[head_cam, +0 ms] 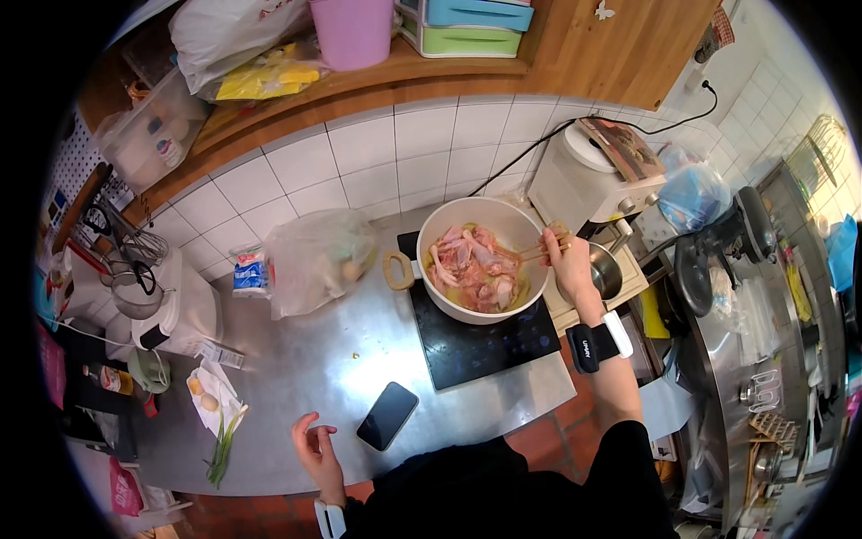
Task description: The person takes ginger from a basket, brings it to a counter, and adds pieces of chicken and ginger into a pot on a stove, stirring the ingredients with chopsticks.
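A white pot (pixel 482 319) stands on a black induction cooktop (pixel 481 357), with raw poultry pieces (pixel 471 263) in yellowish liquid inside it. My right hand (pixel 566 259) is closed around wooden chopsticks (pixel 533 255), whose tips reach into the pot among the meat. The hand is at the pot's right rim and hides the handle there in part. My left hand (pixel 318 445) hangs over the counter's front edge with its fingers curled loosely apart and nothing in them. Right of it, a dark-screened smartphone (pixel 387 416) lies on the steel counter (pixel 289 377).
Spring onions (pixel 223 451) and paper with eggs (pixel 210 401) lie at the left. A filled plastic bag (pixel 320 263) sits left of the pot. Right of it are a small steel saucepan (pixel 606 271) and a cream appliance (pixel 576 175). A wooden shelf (pixel 431 84) hangs above.
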The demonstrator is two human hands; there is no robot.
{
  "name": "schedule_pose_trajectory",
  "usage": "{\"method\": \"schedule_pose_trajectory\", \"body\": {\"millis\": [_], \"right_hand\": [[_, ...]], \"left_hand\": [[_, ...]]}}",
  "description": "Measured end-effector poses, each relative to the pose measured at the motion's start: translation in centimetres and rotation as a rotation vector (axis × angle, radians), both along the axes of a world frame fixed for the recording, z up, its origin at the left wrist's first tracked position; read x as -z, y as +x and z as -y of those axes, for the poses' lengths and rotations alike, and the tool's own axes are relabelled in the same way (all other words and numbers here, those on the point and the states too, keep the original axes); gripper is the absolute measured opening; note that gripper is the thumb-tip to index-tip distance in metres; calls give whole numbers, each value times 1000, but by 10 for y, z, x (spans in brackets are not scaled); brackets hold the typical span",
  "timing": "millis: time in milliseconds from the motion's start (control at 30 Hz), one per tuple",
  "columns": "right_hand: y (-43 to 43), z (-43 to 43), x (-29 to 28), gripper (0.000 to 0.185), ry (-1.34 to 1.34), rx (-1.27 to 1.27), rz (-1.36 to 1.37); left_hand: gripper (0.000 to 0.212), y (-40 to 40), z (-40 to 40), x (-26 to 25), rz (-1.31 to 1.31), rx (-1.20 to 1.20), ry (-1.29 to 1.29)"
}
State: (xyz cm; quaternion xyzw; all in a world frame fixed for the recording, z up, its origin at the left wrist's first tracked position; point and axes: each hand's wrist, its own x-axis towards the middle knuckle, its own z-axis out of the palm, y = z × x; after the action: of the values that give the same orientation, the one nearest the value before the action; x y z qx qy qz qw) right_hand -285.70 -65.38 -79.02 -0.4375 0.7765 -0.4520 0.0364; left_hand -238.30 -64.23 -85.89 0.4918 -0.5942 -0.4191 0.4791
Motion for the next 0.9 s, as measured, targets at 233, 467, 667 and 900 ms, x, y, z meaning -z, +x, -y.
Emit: {"method": "schedule_pose_trajectory", "body": {"millis": [233,467,667,900], "right_hand": [[25,-9,-51,35,257,-67,131],[13,-15,-32,34,396,-347,-214],[23,-18,-44,36,62,-84,179],[-2,-25,4,40,-63,20,476]], "left_hand": [[21,6,-4,0,15,-29,-2],[22,3,-4,2,18,-31,13],[22,5,-7,2,6,-48,26],[23,-1,-6,1,42,-2,43]]}}
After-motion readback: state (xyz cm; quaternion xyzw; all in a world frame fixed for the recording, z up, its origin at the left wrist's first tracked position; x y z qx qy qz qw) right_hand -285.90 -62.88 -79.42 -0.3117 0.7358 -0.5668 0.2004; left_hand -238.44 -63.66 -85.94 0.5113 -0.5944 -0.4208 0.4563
